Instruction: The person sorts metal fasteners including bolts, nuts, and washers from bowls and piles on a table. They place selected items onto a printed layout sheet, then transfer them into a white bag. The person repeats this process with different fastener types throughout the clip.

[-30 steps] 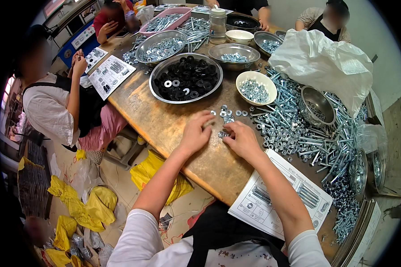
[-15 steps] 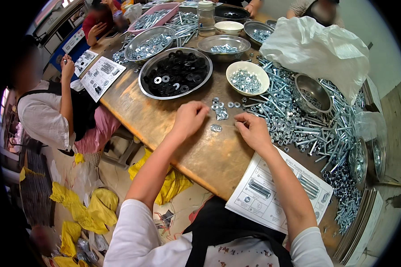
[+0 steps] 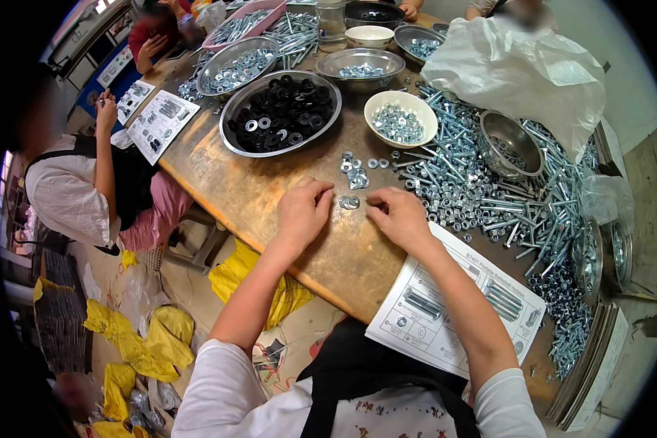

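Note:
A small overlapping row of silver washers [image 3: 350, 203] lies on the worn brown table between my two hands. My left hand [image 3: 304, 212] rests just left of it, fingers curled and pressed together. On the other side is my right hand [image 3: 399, 216], its fingers bent inward, thumb and fingertips close to the washers. Whatever either hand may hold is hidden by the fingers. Slightly farther off lies a loose cluster of washers [image 3: 356, 177], with a pair of single washers [image 3: 378, 163] beside it.
Beyond my hands stand a steel bowl of black washers [image 3: 277, 117] and a cream bowl of nuts [image 3: 400, 120]. Bolts and nuts [image 3: 482, 197] heap at the right, around a steel bowl [image 3: 511, 146]. A printed sheet [image 3: 456, 314] lies under my right forearm. A co-worker [image 3: 73, 182] sits left.
Both hands have come lower in the view and closer to the small washer row, my right hand moving left. The head view has shifted slightly.

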Action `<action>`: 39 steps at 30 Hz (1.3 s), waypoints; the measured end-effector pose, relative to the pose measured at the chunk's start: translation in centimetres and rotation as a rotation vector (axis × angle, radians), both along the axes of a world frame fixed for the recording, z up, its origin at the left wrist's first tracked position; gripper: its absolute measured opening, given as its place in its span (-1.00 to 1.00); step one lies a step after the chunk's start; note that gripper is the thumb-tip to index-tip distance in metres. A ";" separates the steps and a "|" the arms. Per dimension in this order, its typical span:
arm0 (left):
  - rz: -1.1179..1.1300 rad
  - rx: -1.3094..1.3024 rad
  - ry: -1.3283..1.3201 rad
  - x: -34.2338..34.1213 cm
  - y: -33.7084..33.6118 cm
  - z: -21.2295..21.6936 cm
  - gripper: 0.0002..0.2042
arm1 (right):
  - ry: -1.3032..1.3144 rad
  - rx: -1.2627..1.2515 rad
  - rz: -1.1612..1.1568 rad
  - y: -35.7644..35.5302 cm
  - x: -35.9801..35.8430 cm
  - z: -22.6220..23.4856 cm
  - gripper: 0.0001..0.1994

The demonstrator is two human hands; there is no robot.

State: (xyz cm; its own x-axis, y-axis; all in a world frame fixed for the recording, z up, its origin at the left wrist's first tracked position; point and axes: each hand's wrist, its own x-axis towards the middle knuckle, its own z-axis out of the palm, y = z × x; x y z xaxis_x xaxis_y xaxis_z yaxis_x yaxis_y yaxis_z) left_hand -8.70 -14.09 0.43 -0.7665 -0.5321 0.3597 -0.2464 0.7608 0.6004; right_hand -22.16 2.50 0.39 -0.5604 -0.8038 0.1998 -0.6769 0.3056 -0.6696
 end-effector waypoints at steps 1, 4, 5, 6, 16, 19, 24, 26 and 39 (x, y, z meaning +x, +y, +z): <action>-0.026 0.057 -0.067 0.3 0.1 0.4 -0.78 | 0.047 0.027 0.003 -0.1 0.2 0.2 -0.79; -0.117 0.040 -0.115 0.8 0.9 0.8 -0.76 | 0.055 0.073 -0.012 -1.2 1.1 1.0 -0.76; -0.117 -0.006 -0.065 0.6 1.3 0.8 -0.76 | 0.118 0.065 -0.009 -1.4 1.1 0.5 -0.74; -0.106 -0.002 -0.066 0.5 1.4 0.5 -0.77 | 0.141 0.061 0.003 -1.6 1.1 0.2 -0.74; -0.118 0.096 -0.115 -0.1 0.4 -0.4 -0.78 | 0.182 0.191 0.011 -1.9 1.2 0.9 -0.75; -0.104 0.122 -0.127 0.0 0.6 -0.2 -0.78 | 0.194 0.108 0.057 -1.9 1.2 1.0 -0.75; -0.046 0.145 -0.182 -0.2 1.4 0.3 -0.81 | 0.185 0.073 0.128 -2.3 0.7 0.2 -0.77; -0.020 0.194 -0.219 -0.3 1.5 0.5 -0.82 | 0.159 0.086 0.131 -2.4 0.8 0.2 -0.76; -0.075 0.473 -0.185 -0.7 1.7 0.3 -0.80 | 0.110 0.031 0.200 -2.0 -0.3 -0.1 -0.74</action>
